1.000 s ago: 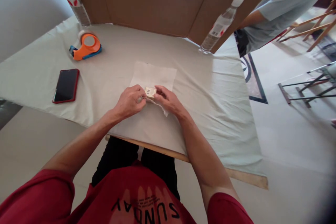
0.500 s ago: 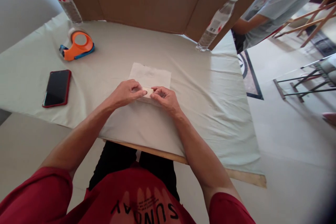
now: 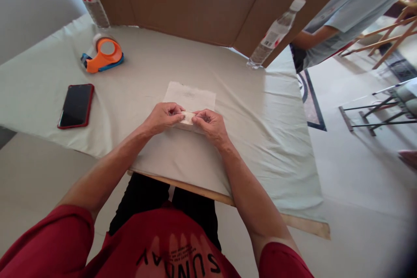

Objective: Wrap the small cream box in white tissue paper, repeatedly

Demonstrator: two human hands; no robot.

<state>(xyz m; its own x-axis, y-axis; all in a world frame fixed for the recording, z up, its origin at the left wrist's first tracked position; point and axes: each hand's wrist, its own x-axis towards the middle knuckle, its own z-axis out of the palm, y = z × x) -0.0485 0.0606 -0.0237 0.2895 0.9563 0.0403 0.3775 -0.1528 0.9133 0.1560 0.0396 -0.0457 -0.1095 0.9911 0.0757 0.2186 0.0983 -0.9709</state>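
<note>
Between my two hands is a small cream-coloured strip (image 3: pixel 188 118), perhaps folded paper; its exact kind is not clear. My left hand (image 3: pixel 167 117) pinches its left end between thumb and fingers. At the other end, my right hand (image 3: pixel 210 125) grips it the same way. Beneath and just beyond the hands lies a thin white paper sheet (image 3: pixel 190 94), flat on the cloth, with a faint grey mark near its middle. The fingers cover both ends of the strip.
A red-cased phone (image 3: pixel 76 105) and an orange tape dispenser (image 3: pixel 106 54) lie to the left on the cloth-covered table (image 3: pixel 267 139). A cardboard panel (image 3: pixel 195 4) stands behind, with water bottles (image 3: pixel 276 32) at both sides. Another person (image 3: pixel 342 21) is at the far right.
The whole view has shifted slightly, so the table things appear a little further right. Both hands keep their pinch on the strip, whose visible face looks slightly more tilted or creased.
</note>
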